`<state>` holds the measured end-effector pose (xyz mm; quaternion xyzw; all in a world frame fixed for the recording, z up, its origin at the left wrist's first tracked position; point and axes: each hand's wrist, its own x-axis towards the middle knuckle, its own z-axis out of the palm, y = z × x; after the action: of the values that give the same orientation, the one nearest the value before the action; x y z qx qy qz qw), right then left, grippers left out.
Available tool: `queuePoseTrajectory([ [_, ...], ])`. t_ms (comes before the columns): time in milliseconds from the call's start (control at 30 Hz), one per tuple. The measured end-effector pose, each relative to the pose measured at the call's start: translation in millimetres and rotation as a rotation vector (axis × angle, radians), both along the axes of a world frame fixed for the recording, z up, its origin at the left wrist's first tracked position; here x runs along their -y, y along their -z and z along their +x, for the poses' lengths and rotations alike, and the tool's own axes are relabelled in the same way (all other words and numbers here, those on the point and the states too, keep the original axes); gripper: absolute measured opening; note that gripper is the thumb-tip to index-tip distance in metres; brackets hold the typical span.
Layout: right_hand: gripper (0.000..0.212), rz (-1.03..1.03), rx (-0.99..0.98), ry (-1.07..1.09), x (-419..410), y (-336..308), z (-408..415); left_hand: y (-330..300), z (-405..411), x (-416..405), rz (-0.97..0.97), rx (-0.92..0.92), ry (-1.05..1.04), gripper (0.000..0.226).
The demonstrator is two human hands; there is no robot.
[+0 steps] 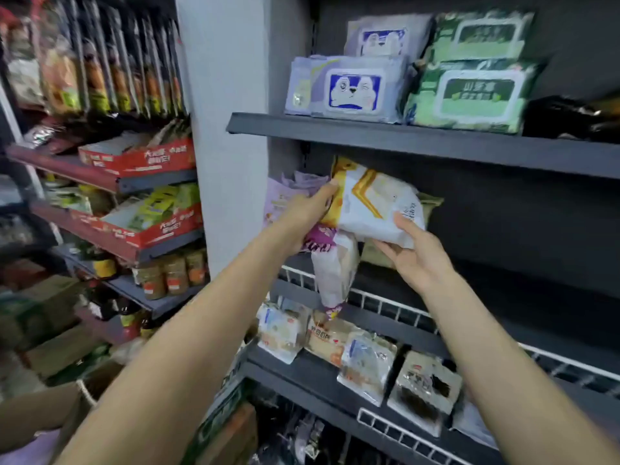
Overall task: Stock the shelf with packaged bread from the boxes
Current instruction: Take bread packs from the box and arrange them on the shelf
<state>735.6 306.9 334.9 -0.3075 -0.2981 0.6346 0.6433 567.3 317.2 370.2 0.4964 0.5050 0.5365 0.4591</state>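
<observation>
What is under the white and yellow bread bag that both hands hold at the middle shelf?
Under the white and yellow bread bag hangs a white and purple bread bag, held in the left hand. The right hand supports its lower corner. A tan packet shows behind; the rest is covered.

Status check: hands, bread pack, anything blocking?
Both hands, left and right, grip white-yellow bread pack at middle shelf. Purple-print pack hangs below it.
</observation>
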Motion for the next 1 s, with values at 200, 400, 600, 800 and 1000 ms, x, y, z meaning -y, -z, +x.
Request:
queuePoseTrajectory([
  [200,0.047,-0.002,0.189,0.273,-31.0,-29.3,142.9,-6.6,109.4,-49.6,-0.066,0.139,0.016,0.01],
  [400,0.026,0.098,0.536,0.52,-51.3,-42.3,202.1,-6.4,144.0,-61.5,-0.125,0.313,0.077,0.016],
  [600,0.033,0.054,0.795,0.557,-99.3,-11.8,211.0,-10.8,151.6,-71.9,-0.17,0.332,-0.011,0.02],
  [800,0.037,0.039,1.026,0.565,-147.6,13.5,200.6,-7.4,152.4,-80.4,-0.219,0.357,-0.104,0.015],
  [1000,0.055,-0.098,1.34,0.44,-167.9,36.5,212.4,-0.4,151.5,-81.5,-0.265,0.424,-0.072,0.013],
])
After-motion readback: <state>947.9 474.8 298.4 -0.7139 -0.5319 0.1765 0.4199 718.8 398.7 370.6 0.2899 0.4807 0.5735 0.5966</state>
